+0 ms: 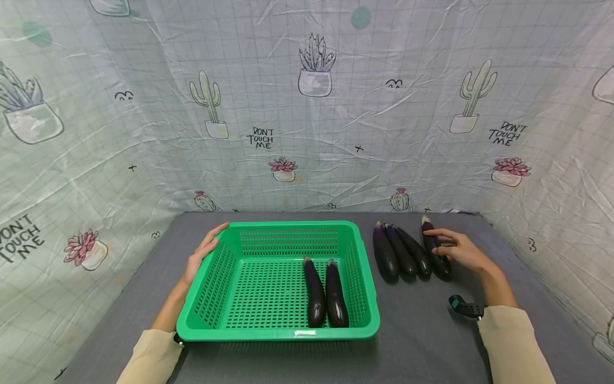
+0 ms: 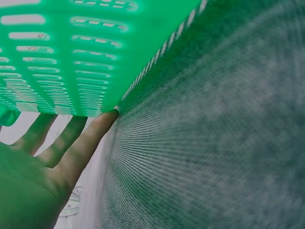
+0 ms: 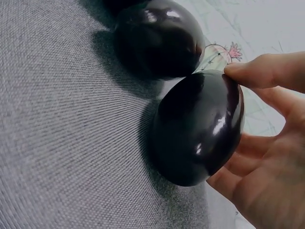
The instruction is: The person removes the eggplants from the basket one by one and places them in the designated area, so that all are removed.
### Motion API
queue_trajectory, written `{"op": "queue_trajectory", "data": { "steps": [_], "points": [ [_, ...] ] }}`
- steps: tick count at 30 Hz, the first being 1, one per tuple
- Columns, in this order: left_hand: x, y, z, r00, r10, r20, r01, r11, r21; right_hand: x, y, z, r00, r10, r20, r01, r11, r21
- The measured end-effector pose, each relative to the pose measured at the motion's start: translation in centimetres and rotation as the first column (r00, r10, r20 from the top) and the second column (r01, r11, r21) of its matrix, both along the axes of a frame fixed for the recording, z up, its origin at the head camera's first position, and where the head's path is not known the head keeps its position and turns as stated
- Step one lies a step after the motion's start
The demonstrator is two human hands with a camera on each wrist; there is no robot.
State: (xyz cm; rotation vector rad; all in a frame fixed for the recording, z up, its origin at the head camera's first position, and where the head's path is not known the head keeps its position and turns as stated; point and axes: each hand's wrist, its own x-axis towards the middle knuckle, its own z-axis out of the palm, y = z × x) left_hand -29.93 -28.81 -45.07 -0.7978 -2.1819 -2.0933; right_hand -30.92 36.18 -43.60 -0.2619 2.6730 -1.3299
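Observation:
My left hand [image 1: 200, 255] rests along the outside of the green plastic basket [image 1: 278, 334] at its left rim. Its straight fingers [image 2: 88, 143] touch the outer wall in the left wrist view. Two dark purple eggplants lie side by side inside, the left one [image 1: 314, 293] and the right one [image 1: 336, 294], stems pointing away. On the right, my right hand [image 1: 461, 252] holds another eggplant [image 3: 198, 131] between thumb and fingers, its stem end pointing to the back. That eggplant lies at the right end of a row, close beside its neighbour [image 3: 159, 40].
Three more eggplants [image 1: 385, 253] lie together right of the basket on the grey cloth-covered table [image 1: 412, 336]. A pale curtain [image 1: 364, 122] printed with cacti hangs behind and along both sides. Dark bands with small devices [image 1: 465, 307] sit at both wrists.

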Motion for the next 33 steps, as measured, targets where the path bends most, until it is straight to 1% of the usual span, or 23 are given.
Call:
{"op": "queue_trajectory", "data": {
  "steps": [2, 7, 11, 18, 20, 25, 30, 33],
  "points": [
    [-0.02, 0.03, 0.03, 1.000, 0.013, -0.016, -0.013, 1.000, -0.016, -0.02, 0.04, -0.04, 1.000, -0.003, -0.006, 0.003, 1.000, 0.013],
    [0.01, 0.01, 0.02, 0.999, 0.037, -0.029, -0.038, 0.998, -0.044, -0.04, -0.02, -0.17, 1.000, -0.027, 0.001, 0.027, 1.000, 0.013],
    [0.08, -0.04, 0.03, 1.000, -0.004, 0.011, 0.004, 1.000, -0.004, -0.15, -0.01, -0.41, 0.999, -0.043, 0.014, 0.043, 0.999, 0.013],
    [-0.03, -0.03, 0.03, 0.998, -0.047, 0.036, 0.045, 0.998, 0.040, -0.07, -0.17, -0.62, 0.995, -0.092, 0.037, 0.090, 0.995, 0.037],
    [-0.04, 0.03, 0.12, 0.997, -0.061, 0.044, 0.058, 0.997, 0.056, 0.01, -0.22, -0.64, 0.995, -0.093, 0.019, 0.092, 0.994, 0.054],
    [0.02, 0.23, 0.27, 0.999, -0.035, 0.014, 0.035, 0.999, 0.036, 0.07, -0.33, -0.56, 0.996, -0.087, -0.026, 0.089, 0.992, 0.084],
    [0.13, 0.20, 0.28, 1.000, -0.028, 0.008, 0.028, 0.999, 0.027, 0.23, -0.34, -0.21, 0.997, -0.071, -0.017, 0.072, 0.993, 0.097],
    [0.14, 0.12, 0.26, 0.999, -0.030, 0.021, 0.029, 0.999, 0.029, 0.30, -0.29, -0.12, 0.998, -0.057, -0.012, 0.058, 0.994, 0.095]
  ]
}}
